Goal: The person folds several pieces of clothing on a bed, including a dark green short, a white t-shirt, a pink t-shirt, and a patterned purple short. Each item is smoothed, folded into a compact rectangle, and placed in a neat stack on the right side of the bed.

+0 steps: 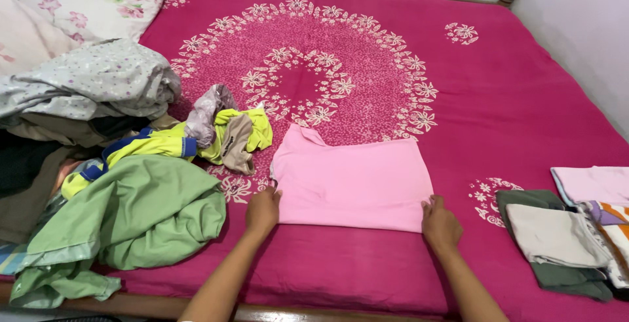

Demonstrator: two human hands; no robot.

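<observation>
A pink garment (350,181) lies folded flat on the magenta bedsheet (498,112) near the bed's front edge. My left hand (262,212) grips its near left corner. My right hand (440,224) grips its near right corner. Both hands rest on the sheet with fingers curled onto the cloth edge.
A heap of unfolded clothes lies at the left: a green garment (131,220), a yellow and blue one (164,145), a grey floral one (92,83). Folded clothes (563,243) are stacked at the right. Floral pillows (85,1) sit at the back left. A wall runs along the right.
</observation>
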